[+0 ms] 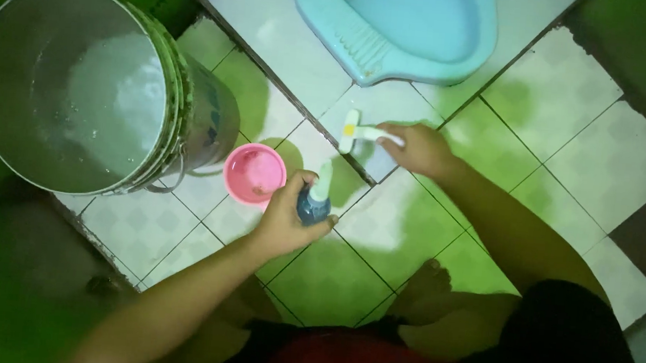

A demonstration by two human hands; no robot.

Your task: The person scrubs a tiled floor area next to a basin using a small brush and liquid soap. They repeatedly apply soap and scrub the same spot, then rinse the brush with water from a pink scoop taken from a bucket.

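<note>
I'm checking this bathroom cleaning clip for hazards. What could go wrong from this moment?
1. The left hand holds the blue bottle tilted over the tiled floor; spilled liquid could make the tiles slippery near the bare foot.
2. The right hand works the brush at the step edge beside the squat toilet; it might slip off.
3. The pink scoop and bucket sit close to the left arm and could be knocked.

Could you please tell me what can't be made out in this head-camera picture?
- Bottle: body hidden by the gripping left hand.
- Brush: handle end hidden inside the right hand.
- Squat toilet: far part cut off by the top edge.
- Bucket: water depth unclear.
</note>
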